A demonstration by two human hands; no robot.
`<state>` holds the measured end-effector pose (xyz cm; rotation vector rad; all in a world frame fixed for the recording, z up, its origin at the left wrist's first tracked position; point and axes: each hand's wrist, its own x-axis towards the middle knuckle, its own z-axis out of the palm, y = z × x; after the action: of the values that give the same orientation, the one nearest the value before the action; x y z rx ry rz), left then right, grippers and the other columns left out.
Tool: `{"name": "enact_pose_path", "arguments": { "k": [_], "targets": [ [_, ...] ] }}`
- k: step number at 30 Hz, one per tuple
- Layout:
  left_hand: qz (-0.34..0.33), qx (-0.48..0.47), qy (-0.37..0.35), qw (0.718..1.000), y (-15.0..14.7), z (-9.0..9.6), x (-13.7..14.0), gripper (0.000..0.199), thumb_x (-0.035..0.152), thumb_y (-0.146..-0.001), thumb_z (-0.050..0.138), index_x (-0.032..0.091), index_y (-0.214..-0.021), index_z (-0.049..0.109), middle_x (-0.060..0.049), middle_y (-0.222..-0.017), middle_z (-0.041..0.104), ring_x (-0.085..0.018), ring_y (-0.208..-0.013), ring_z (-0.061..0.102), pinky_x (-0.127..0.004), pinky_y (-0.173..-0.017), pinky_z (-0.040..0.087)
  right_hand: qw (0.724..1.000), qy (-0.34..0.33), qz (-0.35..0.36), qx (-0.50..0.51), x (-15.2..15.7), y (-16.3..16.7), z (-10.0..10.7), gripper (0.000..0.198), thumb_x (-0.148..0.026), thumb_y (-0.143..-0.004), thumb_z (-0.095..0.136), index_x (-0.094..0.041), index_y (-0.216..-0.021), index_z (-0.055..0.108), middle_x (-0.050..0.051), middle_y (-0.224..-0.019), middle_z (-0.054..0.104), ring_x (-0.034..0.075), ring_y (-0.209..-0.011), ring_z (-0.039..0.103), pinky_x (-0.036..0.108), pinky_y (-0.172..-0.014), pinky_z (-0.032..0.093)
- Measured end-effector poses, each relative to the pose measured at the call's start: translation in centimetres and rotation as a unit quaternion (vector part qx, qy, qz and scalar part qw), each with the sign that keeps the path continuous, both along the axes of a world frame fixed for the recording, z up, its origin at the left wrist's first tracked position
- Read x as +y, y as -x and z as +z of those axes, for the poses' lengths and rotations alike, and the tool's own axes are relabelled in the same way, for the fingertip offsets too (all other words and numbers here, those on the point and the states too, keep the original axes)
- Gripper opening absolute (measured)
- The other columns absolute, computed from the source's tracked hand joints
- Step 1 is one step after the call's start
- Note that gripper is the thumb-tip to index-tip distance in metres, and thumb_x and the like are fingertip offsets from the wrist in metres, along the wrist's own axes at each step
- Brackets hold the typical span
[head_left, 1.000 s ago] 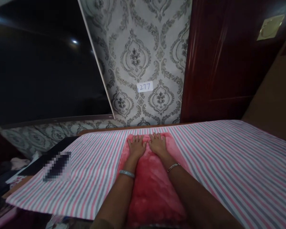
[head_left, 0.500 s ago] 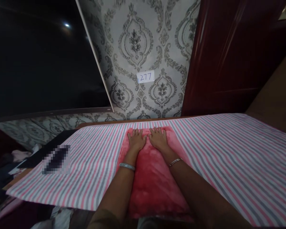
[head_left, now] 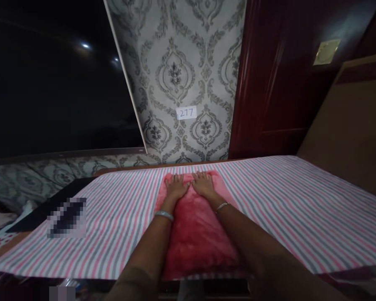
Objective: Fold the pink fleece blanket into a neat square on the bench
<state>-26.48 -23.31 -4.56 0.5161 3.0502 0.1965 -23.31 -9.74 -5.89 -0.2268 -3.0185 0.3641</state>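
Note:
A plush red-pink cloth [head_left: 200, 234], folded into a long rectangle, lies over a striped cloth [head_left: 119, 213] of pink, white and grey. My left hand [head_left: 176, 187] rests flat on its far end, fingers spread toward the wall. Beside it my right hand [head_left: 202, 184] also presses down palm first with fingers apart. The two thumbs come close together on the plush pile. A bangle circles each wrist. The near end of the plush cloth reaches the table's front edge between my forearms.
A large dark screen [head_left: 59, 83] stands at the left. Patterned wallpaper [head_left: 175, 54] carries a paper label [head_left: 186, 112] reading 277. A dark red door [head_left: 269, 96] and a brown board [head_left: 354, 125] are on the right. A blurred-out dark object [head_left: 67, 218] lies on the striped cloth's left part.
The camera view has tilted up and turned slightly right, so more of the door and board shows. Both hands stay flat on the plush cloth's far end.

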Motion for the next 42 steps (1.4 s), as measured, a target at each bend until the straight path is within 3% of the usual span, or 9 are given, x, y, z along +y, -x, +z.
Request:
{"name": "enact_pose_path", "arguments": {
  "k": [5, 10, 15, 18, 22, 29, 34, 35, 42],
  "targets": [
    [0.006, 0.021, 0.021, 1.000, -0.1, 0.8, -2.9, 0.067, 0.058, -0.096, 0.029, 0.025, -0.154, 0.033, -0.011, -0.166, 0.020, -0.032, -0.154, 0.012, -0.067, -0.118, 0.009, 1.000, -0.008, -0.008, -0.021, 2.2, -1.1, 1.3, 0.059, -0.048, -0.101, 0.028, -0.025, -0.155, 0.034, 0.009, -0.165, 0.022, 0.032, -0.152, 0.013, 0.061, -0.117, 0.013],
    [0.065, -0.019, -0.047, 0.997, -0.9, -0.2, -5.6, 0.069, 0.058, -0.095, 0.029, 0.028, -0.157, 0.025, -0.012, -0.168, 0.009, -0.040, -0.144, 0.034, -0.061, -0.109, 0.036, 0.996, 0.057, -0.033, -0.059, 5.5, -3.0, -0.1, 0.063, -0.055, -0.100, 0.027, -0.030, -0.158, 0.026, 0.008, -0.167, 0.009, 0.035, -0.152, 0.012, 0.060, -0.114, 0.024],
    [0.079, 0.033, -0.058, 0.995, -1.5, -0.9, -5.2, 0.064, 0.052, -0.097, 0.032, 0.026, -0.155, 0.032, -0.018, -0.163, 0.026, -0.042, -0.138, 0.041, -0.058, -0.107, 0.036, 0.994, 0.099, -0.028, -0.037, 6.6, -3.5, -2.9, 0.069, -0.058, -0.100, 0.026, -0.026, -0.160, 0.018, 0.012, -0.167, 0.010, 0.033, -0.150, 0.022, 0.053, -0.115, 0.028],
    [0.088, 0.032, -0.135, 0.986, -1.8, -0.8, -5.4, 0.062, 0.047, -0.096, 0.042, 0.024, -0.153, 0.037, -0.019, -0.158, 0.035, -0.041, -0.140, 0.039, -0.058, -0.109, 0.034, 0.988, 0.153, -0.025, -0.003, 6.8, -3.3, -3.5, 0.069, -0.057, -0.099, 0.032, -0.024, -0.159, 0.023, 0.013, -0.166, 0.010, 0.035, -0.150, 0.021, 0.057, -0.116, 0.025],
    [0.134, -0.020, -0.346, 0.928, -2.3, -0.8, -7.4, 0.074, 0.037, -0.086, 0.064, 0.014, -0.151, 0.038, -0.021, -0.148, 0.050, -0.037, -0.141, 0.041, -0.051, -0.115, 0.031, 0.981, 0.190, 0.022, 0.014, 8.2, -4.7, -4.0, 0.069, -0.053, -0.099, 0.033, -0.018, -0.158, 0.027, 0.013, -0.165, 0.019, 0.028, -0.151, 0.019, 0.047, -0.121, 0.022],
    [0.140, -0.107, -0.475, 0.862, -6.5, -1.6, -11.2, 0.070, 0.048, -0.084, 0.069, 0.006, -0.137, 0.052, -0.019, -0.118, 0.071, -0.030, -0.106, 0.070, -0.037, -0.086, 0.057, 0.947, 0.283, 0.105, 0.107, 12.6, -11.5, -8.3, 0.074, -0.066, -0.094, 0.033, -0.025, -0.155, 0.035, 0.007, -0.159, 0.035, 0.027, -0.147, 0.032, 0.049, -0.123, 0.021],
    [0.082, -0.270, -0.647, 0.708, -11.8, -1.3, -12.5, 0.064, 0.049, -0.065, 0.086, 0.012, -0.113, 0.067, -0.015, -0.100, 0.077, -0.030, -0.094, 0.074, -0.037, -0.080, 0.060, 0.944, 0.282, 0.091, 0.148, 13.7, -14.7, -10.3, 0.075, -0.071, -0.091, 0.035, -0.024, -0.149, 0.046, 0.009, -0.154, 0.044, 0.030, -0.145, 0.035, 0.053, -0.123, 0.022],
    [0.083, -0.280, -0.659, 0.693, -12.8, -1.1, -12.7, 0.065, 0.047, -0.062, 0.088, 0.012, -0.113, 0.067, -0.015, -0.099, 0.077, -0.030, -0.092, 0.074, -0.037, -0.080, 0.060, 0.941, 0.291, 0.093, 0.147, 13.7, -15.0, -10.2, 0.076, -0.071, -0.090, 0.035, -0.023, -0.148, 0.047, 0.009, -0.154, 0.043, 0.030, -0.145, 0.035, 0.052, -0.123, 0.023],
    [0.092, -0.303, -0.626, 0.713, -16.6, -0.8, -13.2, 0.065, 0.047, -0.061, 0.086, 0.012, -0.113, 0.067, -0.011, -0.094, 0.078, -0.031, -0.091, 0.074, -0.042, -0.086, 0.059, 0.931, 0.322, 0.070, 0.156, 13.1, -15.5, -9.4, 0.073, -0.071, -0.088, 0.039, -0.022, -0.139, 0.056, 0.011, -0.149, 0.050, 0.030, -0.141, 0.042, 0.050, -0.121, 0.027]
  ]
}}
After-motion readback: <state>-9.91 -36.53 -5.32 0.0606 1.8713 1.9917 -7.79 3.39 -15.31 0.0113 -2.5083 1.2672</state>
